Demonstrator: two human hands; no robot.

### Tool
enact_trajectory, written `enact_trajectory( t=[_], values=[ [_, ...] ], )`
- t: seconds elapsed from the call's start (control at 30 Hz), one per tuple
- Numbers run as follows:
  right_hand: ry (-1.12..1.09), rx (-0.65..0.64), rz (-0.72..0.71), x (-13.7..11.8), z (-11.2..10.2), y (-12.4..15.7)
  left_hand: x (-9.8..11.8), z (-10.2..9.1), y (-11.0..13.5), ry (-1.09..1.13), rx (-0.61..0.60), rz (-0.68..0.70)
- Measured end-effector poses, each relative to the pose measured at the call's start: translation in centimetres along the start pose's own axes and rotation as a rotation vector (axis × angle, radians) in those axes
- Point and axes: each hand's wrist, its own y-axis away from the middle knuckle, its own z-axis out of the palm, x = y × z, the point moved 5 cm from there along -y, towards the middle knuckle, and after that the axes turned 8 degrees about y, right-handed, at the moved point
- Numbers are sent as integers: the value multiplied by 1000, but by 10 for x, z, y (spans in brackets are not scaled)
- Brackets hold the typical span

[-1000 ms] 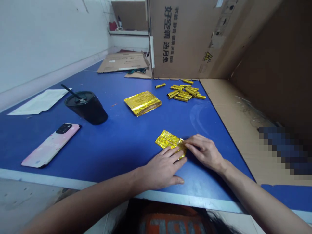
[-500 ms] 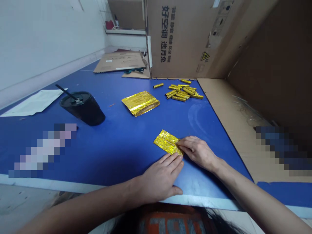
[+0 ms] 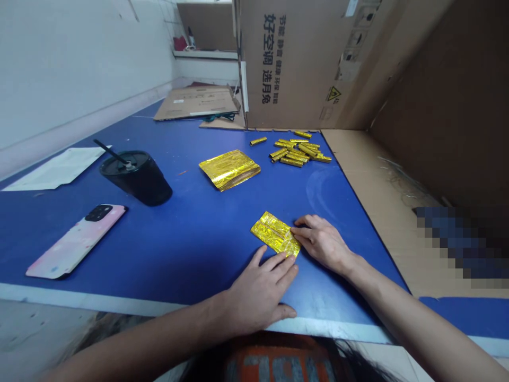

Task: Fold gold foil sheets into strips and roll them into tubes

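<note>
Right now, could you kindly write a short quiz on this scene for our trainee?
1. True or false: the black cup has a straw through its lid.
2. What does the right hand touch? A) foil sheet B) phone C) black cup
3. What colour are the rolled foil tubes?

Key: 1 true; 2 A; 3 gold.
</note>
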Motion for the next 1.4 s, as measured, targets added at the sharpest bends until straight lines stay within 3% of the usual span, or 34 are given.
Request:
enact_trajectory(
  t=[0.33,0.6,1.07,1.17,1.3,1.4],
  values=[
    [53,-21,-38,-24,-16,4,-59,-33,-11,-122,70,-188],
    [-35,-99,-181,-41,-13,9,-80,-35,-38,-226,105,-205],
    [-199,-145,-245,-47,-16,5,-75,-42,-57,-198,102,-184],
    [-299,-50,-283,-46,-20,3,-73,-38,-59,-137,61,-116],
    [-291,154,-60,-16,-23,-1,-72,-33,-57,-131,54,-66],
    [-222,81,-20,-2,-13,-2,-73,-33,-55,-165,63,-76]
  ],
)
